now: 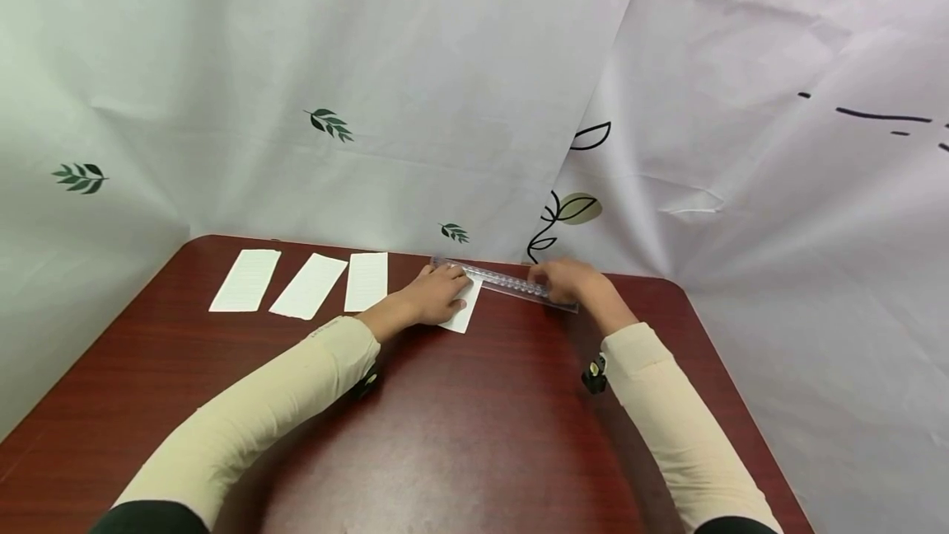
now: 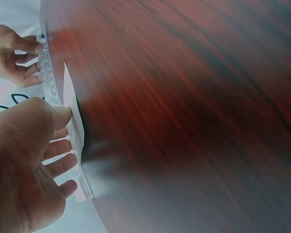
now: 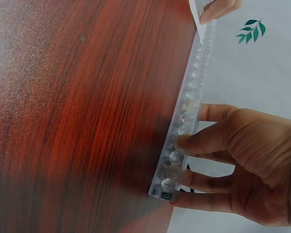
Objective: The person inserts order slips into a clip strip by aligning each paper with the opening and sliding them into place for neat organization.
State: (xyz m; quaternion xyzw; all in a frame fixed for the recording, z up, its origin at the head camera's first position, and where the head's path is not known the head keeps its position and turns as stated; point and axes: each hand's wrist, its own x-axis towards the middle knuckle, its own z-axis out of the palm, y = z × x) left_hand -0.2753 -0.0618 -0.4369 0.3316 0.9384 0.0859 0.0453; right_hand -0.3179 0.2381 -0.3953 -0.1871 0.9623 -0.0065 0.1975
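A clear plastic ruler [image 1: 507,282] lies slantwise at the table's back edge, with a row of round shapes along it. Over its left part, my left hand [image 1: 437,297] holds a white paper piece [image 1: 465,316], thumb on the near side and fingers reaching across. In the left wrist view, the paper's near edge [image 2: 74,116] lifts off the tabletop. My right hand [image 1: 569,280] grips the ruler near its right end. The right wrist view shows that thumb on the ruler [image 3: 189,108] and the other fingers along its far edge. How much paper lies beneath the ruler is hidden.
Three white paper strips, a left one [image 1: 245,280], a middle one [image 1: 308,287] and a right one [image 1: 366,280], lie left of my left hand. Behind the reddish-brown table [image 1: 445,435] hangs a pale curtain [image 1: 415,105] with leaf prints, close against the back edge.
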